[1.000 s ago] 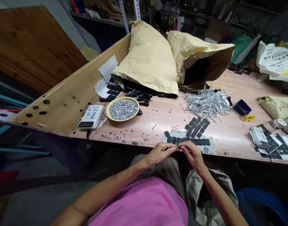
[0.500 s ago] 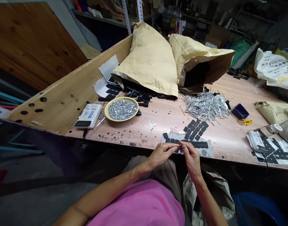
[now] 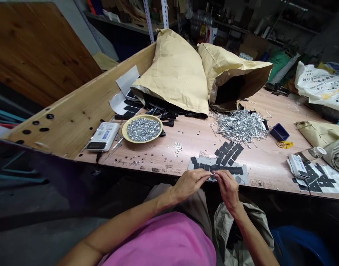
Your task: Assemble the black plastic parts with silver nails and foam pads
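Note:
A thin metal rod (image 3: 212, 174) bridges the fingertips of both hands at the table's front edge. My left hand (image 3: 186, 183) pinches one end, its fingers stretched along it. At the other end, my right hand (image 3: 228, 186) is closed in a pinch with bent fingers; the tip there is too small to make out. Just beyond the hands lies a grey sheet (image 3: 192, 170) with rows of black pads (image 3: 227, 152). Further back is a heap of similar silvery rods (image 3: 240, 126). To the left, a yellow bowl (image 3: 127, 138) holds small metal pieces (image 3: 143, 129).
Two large paper sacks (image 3: 175, 74) (image 3: 230, 62) lie at the back, black parts spilling out. A white boxy device (image 3: 104, 136) sits left, another (image 3: 298, 166) right. A small dark blue box (image 3: 279, 132) stands beside the rods. An open bag (image 3: 223, 229) hangs below the table edge.
My fingertips have drawn slightly apart, so more of the rod shows between them. My right hand has turned and curled its fingers more. The view has shifted a little.

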A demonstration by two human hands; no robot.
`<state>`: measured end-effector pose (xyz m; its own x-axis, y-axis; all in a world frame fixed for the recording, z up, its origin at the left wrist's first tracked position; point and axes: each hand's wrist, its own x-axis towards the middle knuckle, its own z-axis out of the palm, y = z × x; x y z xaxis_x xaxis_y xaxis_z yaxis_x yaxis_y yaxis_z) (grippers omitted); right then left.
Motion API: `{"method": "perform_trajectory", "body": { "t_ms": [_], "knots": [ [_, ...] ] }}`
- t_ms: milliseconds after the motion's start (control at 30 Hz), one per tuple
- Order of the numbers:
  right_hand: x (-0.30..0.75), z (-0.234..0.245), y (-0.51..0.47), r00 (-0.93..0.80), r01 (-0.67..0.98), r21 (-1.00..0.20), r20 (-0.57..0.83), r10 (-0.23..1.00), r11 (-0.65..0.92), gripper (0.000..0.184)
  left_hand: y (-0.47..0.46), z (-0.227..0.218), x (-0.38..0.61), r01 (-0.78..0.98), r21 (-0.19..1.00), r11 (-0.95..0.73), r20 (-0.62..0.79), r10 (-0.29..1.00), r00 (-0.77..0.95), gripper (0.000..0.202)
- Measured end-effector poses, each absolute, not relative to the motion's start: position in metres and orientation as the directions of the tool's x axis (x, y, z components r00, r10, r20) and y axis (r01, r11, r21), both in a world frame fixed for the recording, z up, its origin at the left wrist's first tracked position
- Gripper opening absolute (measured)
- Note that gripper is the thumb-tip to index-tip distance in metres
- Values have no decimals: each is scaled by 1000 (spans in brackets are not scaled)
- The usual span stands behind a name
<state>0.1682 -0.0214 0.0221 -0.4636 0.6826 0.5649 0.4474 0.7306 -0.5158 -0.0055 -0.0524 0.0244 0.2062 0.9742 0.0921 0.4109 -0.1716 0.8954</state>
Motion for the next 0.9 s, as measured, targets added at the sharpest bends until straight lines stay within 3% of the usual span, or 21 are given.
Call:
{"method": "perform_trajectory", "body": {
  "t_ms": [67,167,333,400,467,567,900],
  "knots": [
    [169,21,-22,-462,485,-473,575,675,735,21,-54,24,-4,496,842,-210,127,972,196,26],
    [171,21,-23,-513,461,-453,566,645,763,20,-55,24,-2,468,846,-255,130,950,282,27],
    [172,25,-25,-435,421,-641,478,763,642,18,-56,26,1,626,719,-302,223,953,205,31],
    [174,26,-26,-454,390,-648,482,749,654,19,-56,29,0,526,822,-216,116,969,217,34],
    [177,26,-27,-519,342,-623,499,695,703,21,-55,33,-4,337,941,-38,-83,937,338,37],
    [181,22,-28,-568,310,-608,498,655,731,22,-55,36,-13,182,968,175,-243,844,479,37],
    [180,6,-31,-510,360,-655,459,728,665,22,-67,24,-10,400,917,-15,-102,957,270,32]
  ]
}}
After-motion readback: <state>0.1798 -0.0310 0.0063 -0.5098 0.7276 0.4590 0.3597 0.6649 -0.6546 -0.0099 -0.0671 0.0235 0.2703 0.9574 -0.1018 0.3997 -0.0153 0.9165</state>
